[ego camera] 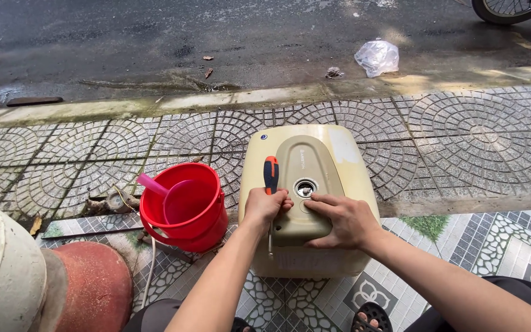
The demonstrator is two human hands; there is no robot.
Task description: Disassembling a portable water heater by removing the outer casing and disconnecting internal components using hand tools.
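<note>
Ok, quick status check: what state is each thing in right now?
Cream appliance: lying flat on the pavement.
Front cover: seated on the appliance, knob hole bare.
Screwdriver: gripped in left hand.
Right hand: flat on the cover.
Red bucket: upright, pink scoop inside.

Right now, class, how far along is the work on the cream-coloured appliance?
Done: the knob seems off, leaving a bare metal hole in the beige cover. In hand: the left hand holds a screwdriver at the cover's edge; the right hand presses on it. Left: the cover still sits on the casing.
</note>
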